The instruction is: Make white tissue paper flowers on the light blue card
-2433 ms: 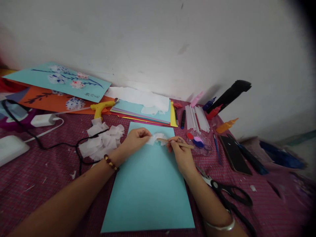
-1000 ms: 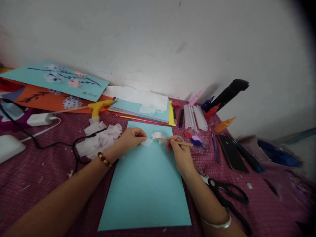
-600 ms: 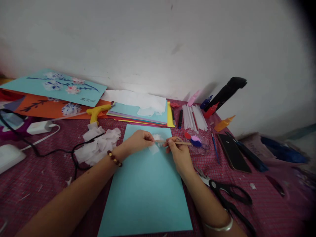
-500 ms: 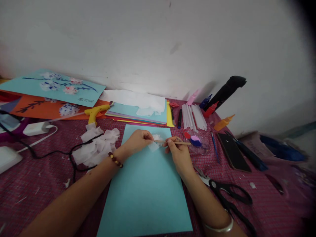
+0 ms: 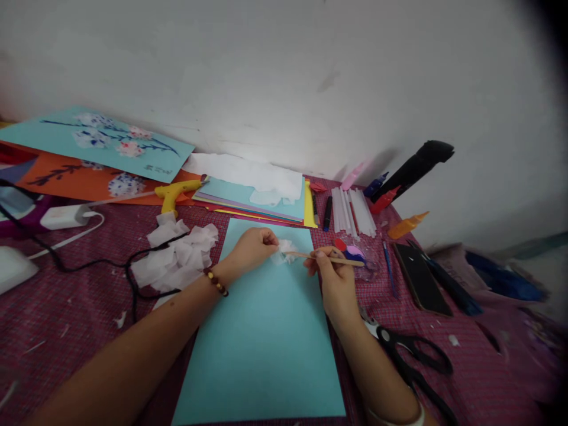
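A light blue sheet of paper (image 5: 268, 349) lies before me, with a small cluster of crumpled white tissue paper (image 5: 288, 245) near its far end. My left hand (image 5: 254, 248) is closed in a pinch at the left edge of a thin white tissue piece (image 5: 277, 258) beside that cluster. Between the fingers of my right hand (image 5: 336, 281) is a thin wooden stick (image 5: 346, 261), held nearly level. Its left tip reaches into the tissue. Left of the sheet lies a pile of loose white tissue squares (image 5: 186, 257), crossed by a black cord.
A yellow glue gun (image 5: 175, 192) lies behind the tissue pile, near finished flower pictures (image 5: 155, 165). Stacked coloured paper (image 5: 266, 198), white glue sticks (image 5: 355, 213) and paint bottles (image 5: 408, 225) line the back. Scissors (image 5: 412, 349), a brush (image 5: 389, 269) and a phone (image 5: 421, 278) are at right.
My right hand has drawn slightly right with the stick, away from my left fingers. My left hand still stays pinched by the tissue. The whole view has shifted a little.
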`<state>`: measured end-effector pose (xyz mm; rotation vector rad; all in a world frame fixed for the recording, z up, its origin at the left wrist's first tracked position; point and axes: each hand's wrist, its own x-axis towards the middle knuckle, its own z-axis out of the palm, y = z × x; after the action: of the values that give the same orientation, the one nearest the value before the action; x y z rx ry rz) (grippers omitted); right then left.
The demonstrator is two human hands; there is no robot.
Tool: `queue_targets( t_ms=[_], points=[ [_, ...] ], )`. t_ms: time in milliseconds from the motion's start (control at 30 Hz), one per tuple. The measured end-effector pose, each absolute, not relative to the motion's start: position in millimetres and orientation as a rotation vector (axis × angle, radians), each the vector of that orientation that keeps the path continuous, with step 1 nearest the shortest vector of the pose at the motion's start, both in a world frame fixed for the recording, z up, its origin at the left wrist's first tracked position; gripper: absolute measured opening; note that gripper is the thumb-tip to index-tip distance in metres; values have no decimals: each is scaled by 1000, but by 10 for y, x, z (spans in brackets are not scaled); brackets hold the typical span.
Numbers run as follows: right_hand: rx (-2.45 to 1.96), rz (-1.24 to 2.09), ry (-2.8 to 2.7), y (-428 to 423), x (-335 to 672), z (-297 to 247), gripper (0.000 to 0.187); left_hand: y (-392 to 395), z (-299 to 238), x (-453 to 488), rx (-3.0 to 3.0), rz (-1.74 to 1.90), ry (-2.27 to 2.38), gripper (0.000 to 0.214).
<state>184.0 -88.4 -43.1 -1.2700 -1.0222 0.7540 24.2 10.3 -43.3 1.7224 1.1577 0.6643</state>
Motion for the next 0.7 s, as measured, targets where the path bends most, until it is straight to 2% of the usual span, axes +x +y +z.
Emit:
queue_targets(
  t_ms=[300,700],
  points=[
    [-1419,715,-1275,-911,1733,-423,17,113,-434,253,1782,676,1188,8],
    [-1421,718,-1236,-889,1677,-430,20,139,-381,243,1670,748,1168,12]
  ],
)
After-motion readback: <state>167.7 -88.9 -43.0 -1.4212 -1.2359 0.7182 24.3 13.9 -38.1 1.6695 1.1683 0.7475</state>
